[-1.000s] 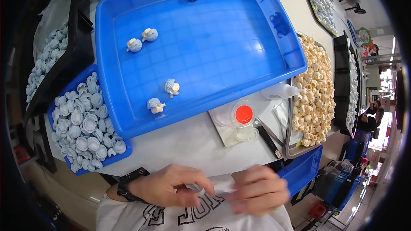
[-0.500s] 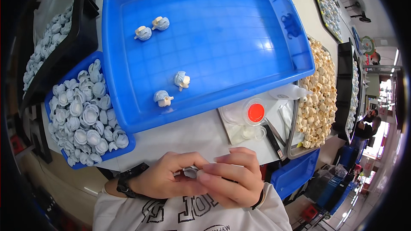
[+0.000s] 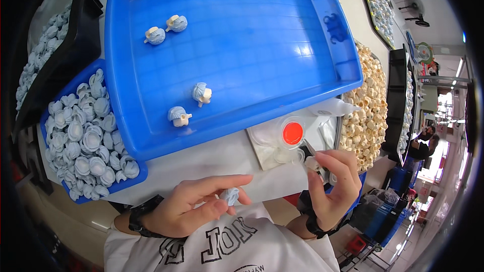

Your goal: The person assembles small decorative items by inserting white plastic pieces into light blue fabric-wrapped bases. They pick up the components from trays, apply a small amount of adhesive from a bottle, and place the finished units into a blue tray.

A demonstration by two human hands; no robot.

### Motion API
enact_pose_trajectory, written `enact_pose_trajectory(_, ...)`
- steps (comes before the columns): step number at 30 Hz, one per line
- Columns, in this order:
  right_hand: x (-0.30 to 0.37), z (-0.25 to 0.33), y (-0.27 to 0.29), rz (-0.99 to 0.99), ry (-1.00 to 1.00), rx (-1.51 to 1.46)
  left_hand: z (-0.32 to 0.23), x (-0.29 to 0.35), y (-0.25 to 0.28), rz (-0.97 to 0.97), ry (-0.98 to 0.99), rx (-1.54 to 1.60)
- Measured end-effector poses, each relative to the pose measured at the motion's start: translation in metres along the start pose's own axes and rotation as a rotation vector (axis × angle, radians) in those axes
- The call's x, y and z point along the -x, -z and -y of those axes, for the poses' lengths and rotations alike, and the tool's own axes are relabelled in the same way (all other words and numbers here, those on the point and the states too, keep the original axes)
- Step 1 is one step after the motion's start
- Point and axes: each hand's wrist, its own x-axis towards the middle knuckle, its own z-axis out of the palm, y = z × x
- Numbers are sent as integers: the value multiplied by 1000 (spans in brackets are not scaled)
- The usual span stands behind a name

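Observation:
My left hand (image 3: 194,204) holds a small pale-blue, hair-like moulded piece (image 3: 230,196) between thumb and fingers, with the index finger stretched out above it. To the right, my right hand (image 3: 335,184) is raised and pinches a small whitish piece (image 3: 312,163) between thumb and fingertips. Its exact kind is hard to make out. Beyond my hands stands a large blue tray (image 3: 242,113). Several small cream doll heads with pale-blue hair lie in it, one of them a head (image 3: 202,93) near the tray's front left.
A blue bin (image 3: 143,171) of pale-blue shell pieces (image 3: 91,138) stands at left. Cream pieces (image 3: 365,116) fill a metal tray at right. Between them sit a round container with a red centre (image 3: 292,133) and a white bottle (image 3: 333,107). A person (image 3: 423,146) is in the far right background.
My hands have moved apart. The right hand has gone right with a small whitish piece, while the left keeps the pale-blue piece. The whole view has shifted slightly.

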Motion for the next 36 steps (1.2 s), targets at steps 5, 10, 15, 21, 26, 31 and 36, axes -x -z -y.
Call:
enact_pose_trajectory(5,-2,-1,1,121,17,67,3,1,2,-68,-15,27)
enact_pose_trajectory(10,-1,-4,-3,150,17,83,10,1,8,-77,-121,-172)
enact_pose_trajectory(15,-1,-5,-3,157,61,115,9,0,4,-81,-131,-103)
enact_pose_trajectory(21,8,-8,-6,86,42,92,10,-2,2,-87,-159,15)
enact_pose_trajectory(26,17,-13,-12,19,21,34,16,-1,1,-105,-166,150)
enact_pose_trajectory(31,24,-6,-15,-61,59,-134,14,-1,0,-118,-147,141)
enact_pose_trajectory(36,20,12,-30,51,272,-499,13,-1,1,-99,-130,89)
